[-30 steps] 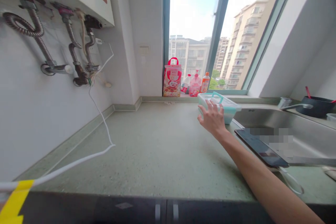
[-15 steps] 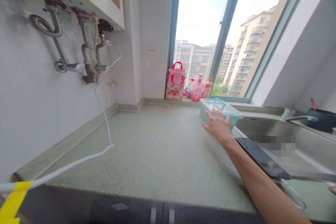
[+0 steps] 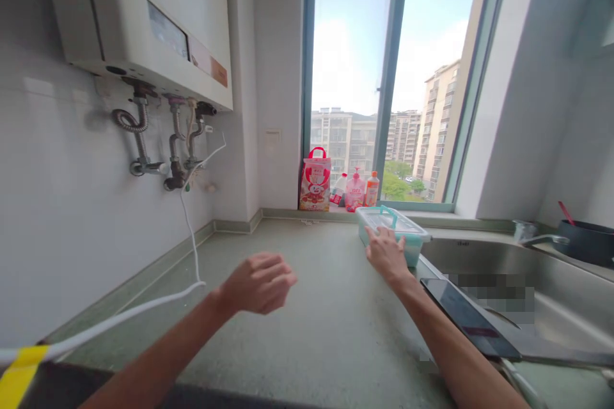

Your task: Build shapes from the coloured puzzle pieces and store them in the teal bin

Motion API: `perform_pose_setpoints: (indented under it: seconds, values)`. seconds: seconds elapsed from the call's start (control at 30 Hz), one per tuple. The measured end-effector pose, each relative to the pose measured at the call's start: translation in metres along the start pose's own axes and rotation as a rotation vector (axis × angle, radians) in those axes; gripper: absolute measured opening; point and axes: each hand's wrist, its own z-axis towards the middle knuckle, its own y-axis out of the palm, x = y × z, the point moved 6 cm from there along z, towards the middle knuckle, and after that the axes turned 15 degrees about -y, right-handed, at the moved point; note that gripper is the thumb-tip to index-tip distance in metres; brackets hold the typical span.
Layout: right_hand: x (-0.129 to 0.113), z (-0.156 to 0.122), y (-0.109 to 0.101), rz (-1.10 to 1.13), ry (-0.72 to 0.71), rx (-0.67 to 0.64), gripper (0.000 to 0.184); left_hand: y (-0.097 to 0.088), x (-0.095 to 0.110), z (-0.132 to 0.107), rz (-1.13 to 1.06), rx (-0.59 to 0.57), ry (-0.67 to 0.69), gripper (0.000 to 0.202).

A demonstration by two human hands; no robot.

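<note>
Here we are resting our right hand point(image 3: 384, 255), fingers flat and released, on the near lid edge of the teal food container point(image 3: 401, 232) sitting on the desk point(image 3: 311, 332) by the sink point(image 3: 484, 259), while our left hand point(image 3: 259, 282) is hovering loosely curled, empty.

Right hand point(image 3: 386, 254) outstretched; left hand point(image 3: 259, 282) loosely curled.

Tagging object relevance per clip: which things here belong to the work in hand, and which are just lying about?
In hand: teal lidded container, touched by the right hand; left hand, empty, loosely curled above the countertop.
Lying about: phone, white cable, red bag, bottles, dark pot, sink, water heater.
</note>
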Motion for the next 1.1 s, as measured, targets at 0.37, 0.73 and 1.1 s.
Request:
perform_pose_setpoints:
  seconds: [0.37, 0.73, 1.1]
  values:
    - [0.019, 0.011, 0.016, 0.056, -0.013, 0.045, 0.056, 0.022, -0.179, -0.045, -0.372, 0.466, -0.925, 0.036]
    - [0.001, 0.011, 0.018, 0.258, 0.005, 0.209, 0.049, 0.03, -0.169, -0.036, -0.42, 0.357, -0.828, 0.043]
    - [-0.035, 0.005, 0.015, 0.447, -0.159, 0.38, 0.049, 0.024, -0.179, -0.038, -0.345, 0.378, -0.857, 0.053]
